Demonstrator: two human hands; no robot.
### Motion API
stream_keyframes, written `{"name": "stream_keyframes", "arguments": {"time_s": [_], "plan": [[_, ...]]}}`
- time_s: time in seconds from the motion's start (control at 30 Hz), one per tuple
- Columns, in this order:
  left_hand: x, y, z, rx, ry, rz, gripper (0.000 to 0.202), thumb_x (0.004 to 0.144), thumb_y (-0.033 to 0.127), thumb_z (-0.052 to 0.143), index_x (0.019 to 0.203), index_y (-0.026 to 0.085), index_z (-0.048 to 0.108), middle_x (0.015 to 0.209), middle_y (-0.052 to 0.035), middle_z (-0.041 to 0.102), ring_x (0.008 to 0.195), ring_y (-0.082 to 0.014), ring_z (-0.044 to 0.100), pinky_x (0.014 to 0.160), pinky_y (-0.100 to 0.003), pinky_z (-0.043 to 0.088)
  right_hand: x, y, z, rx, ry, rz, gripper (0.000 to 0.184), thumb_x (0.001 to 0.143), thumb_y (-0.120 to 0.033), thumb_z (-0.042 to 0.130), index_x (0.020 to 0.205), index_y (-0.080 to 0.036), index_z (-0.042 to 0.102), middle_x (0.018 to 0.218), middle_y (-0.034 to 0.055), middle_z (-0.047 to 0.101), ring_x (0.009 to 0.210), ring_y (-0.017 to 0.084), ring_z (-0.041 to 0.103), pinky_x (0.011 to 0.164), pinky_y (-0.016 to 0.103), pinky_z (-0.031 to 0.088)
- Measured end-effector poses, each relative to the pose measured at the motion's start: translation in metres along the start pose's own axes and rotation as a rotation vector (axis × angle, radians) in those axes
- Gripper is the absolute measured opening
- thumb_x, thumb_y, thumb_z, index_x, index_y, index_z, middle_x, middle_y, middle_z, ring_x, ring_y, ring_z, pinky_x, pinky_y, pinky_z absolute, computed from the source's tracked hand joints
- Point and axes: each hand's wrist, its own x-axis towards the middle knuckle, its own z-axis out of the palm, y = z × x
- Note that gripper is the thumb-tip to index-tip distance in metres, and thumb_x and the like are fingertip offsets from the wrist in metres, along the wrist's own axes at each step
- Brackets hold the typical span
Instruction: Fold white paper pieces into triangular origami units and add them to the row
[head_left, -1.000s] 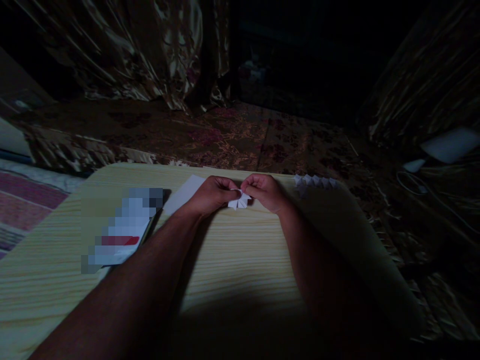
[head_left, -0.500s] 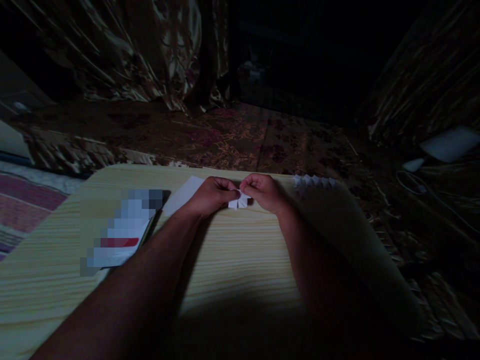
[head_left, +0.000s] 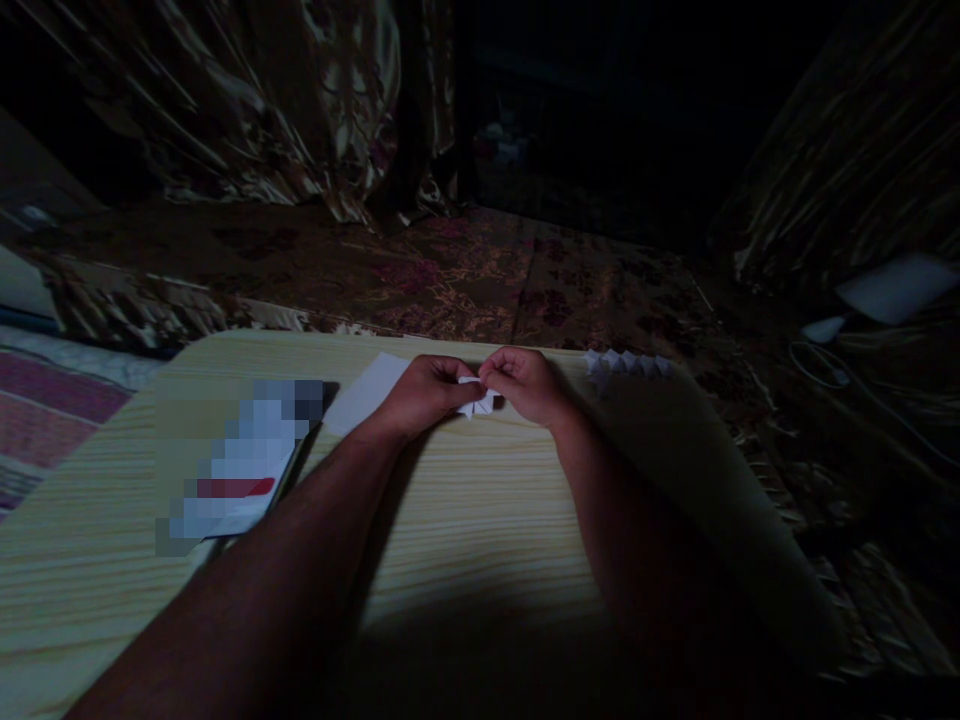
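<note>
Between my hands, close to the far edge of the wooden table (head_left: 465, 500), is a small piece of folded white paper (head_left: 482, 405). My left hand (head_left: 427, 395) grips its left side, the thumb lying across the top. On the other side my right hand (head_left: 521, 383) pinches it between thumb and fingertips. The fingers cover part of the folds, so the paper's full shape is hidden. Beside my left hand lies a flat sheet of white paper (head_left: 366, 393). To the right of my right hand, several small folded white paper pieces (head_left: 630, 364) stand in a row.
A blurred-out flat item (head_left: 247, 470) with a red mark lies left of my left forearm. Behind the table is a ledge with patterned cloth (head_left: 450, 270), under curtains (head_left: 360, 100). At the right are a pale device (head_left: 896, 288) and a white cable (head_left: 817, 365).
My left thumb has shifted slightly right over the folded paper, and more of the paper is now covered. Both hands keep their hold, and the view has shifted slightly.
</note>
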Motion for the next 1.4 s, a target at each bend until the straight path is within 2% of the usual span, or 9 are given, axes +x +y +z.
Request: {"name": "stream_keyframes", "arguments": {"time_s": [0.47,0.87,1.07,1.4], "plan": [[0.002,-0.006,-0.001,0.11,0.027,0.017,0.019,0.065,0.029,0.072,0.069,0.012,0.064,0.053,0.0013,0.057,0.045,-0.0066,0.043,0.044,-0.019,0.031,0.001,0.008,0.0,-0.038,-0.013,-0.005,0.017,0.076,-0.032,0.062,0.078,-0.015,0.061,0.074,0.001,0.063,0.066,0.011,0.057,0.061,0.022,0.045],[0.004,-0.009,-0.002,0.141,0.016,0.03,0.025,0.065,0.034,0.074,0.072,0.011,0.065,0.055,-0.0004,0.059,0.047,-0.0078,0.046,0.045,-0.02,0.033,0.001,0.007,0.001,-0.105,0.0,0.017,0.013,0.076,-0.027,0.06,0.076,-0.015,0.062,0.072,0.0008,0.063,0.064,0.011,0.056,0.059,0.023,0.044],[0.003,-0.008,0.0,0.158,0.016,0.026,0.023,0.068,0.034,0.071,0.07,0.012,0.065,0.05,0.0018,0.054,0.043,-0.007,0.042,0.042,-0.02,0.029,0.001,0.005,0.002,-0.155,0.008,0.026,0.009,0.076,-0.024,0.057,0.076,-0.015,0.061,0.068,-0.0003,0.061,0.06,0.01,0.055,0.055,0.021,0.042],[0.005,-0.01,0.0,0.128,0.028,0.043,0.02,0.068,0.032,0.07,0.071,0.013,0.065,0.055,0.0016,0.056,0.047,-0.0075,0.044,0.046,-0.021,0.032,-0.001,0.001,0.006,-0.119,0.035,-0.006,0.009,0.076,-0.023,0.058,0.076,-0.015,0.06,0.069,0.0005,0.062,0.061,0.011,0.057,0.056,0.022,0.044]]}}
